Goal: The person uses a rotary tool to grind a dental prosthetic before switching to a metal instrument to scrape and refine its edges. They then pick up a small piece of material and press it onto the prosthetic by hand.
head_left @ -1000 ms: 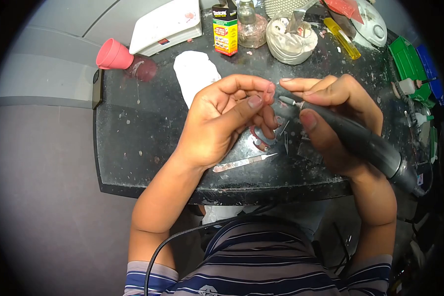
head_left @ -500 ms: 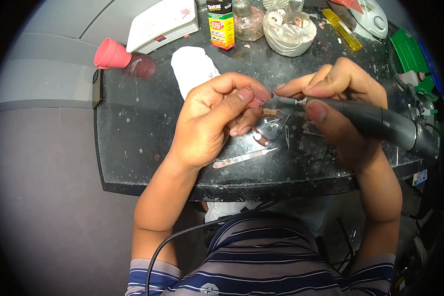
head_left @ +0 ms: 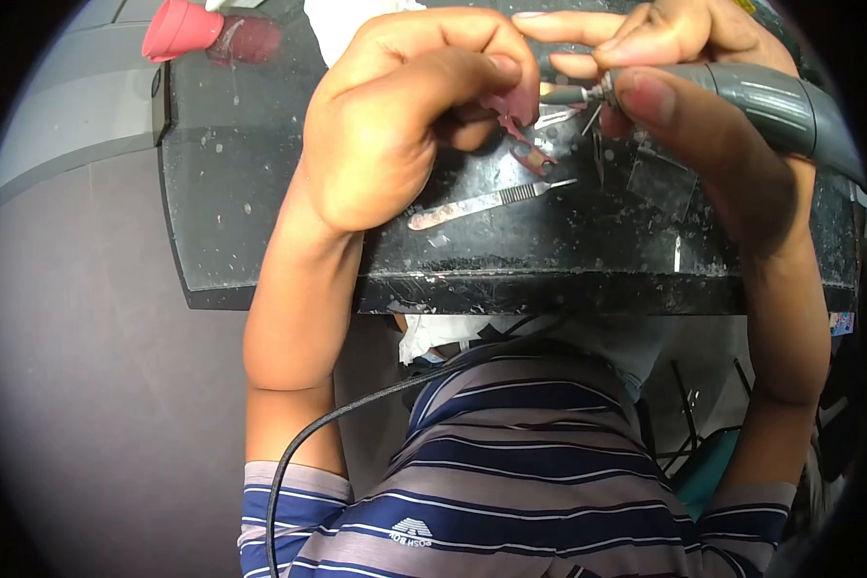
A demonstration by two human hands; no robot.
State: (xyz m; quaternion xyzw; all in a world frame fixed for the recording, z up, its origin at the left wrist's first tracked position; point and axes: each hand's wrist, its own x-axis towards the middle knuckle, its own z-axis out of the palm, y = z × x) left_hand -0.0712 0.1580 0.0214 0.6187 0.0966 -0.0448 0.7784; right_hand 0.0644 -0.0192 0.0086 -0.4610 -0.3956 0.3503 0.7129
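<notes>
Pinched between the thumb and fingers of my left hand (head_left: 380, 130) is a small pink denture plate (head_left: 520, 102). My right hand (head_left: 708, 111) grips a grey rotary handpiece (head_left: 766, 104), its thumb below and fingers above the nose. The handpiece's grey pointed grinding bit (head_left: 565, 96) points left, its tip right at the edge of the plate. Below the hands a second, reddish denture piece (head_left: 535, 159) lies on the black table (head_left: 289, 222). Close to it rests a metal scalpel handle (head_left: 482, 202), slim end to the right.
A pink cup (head_left: 178, 29) and a clear reddish container (head_left: 248, 40) lie at the far left. White paper or cloth (head_left: 342, 21) is behind my left hand. The table's front edge (head_left: 549, 291) runs before my body, and a black cable (head_left: 356, 405) crosses my lap.
The view has tilted down, so the table and hands sit higher in frame and the items at the back have dropped out. The held plate is turned and shows more of its pink surface.
</notes>
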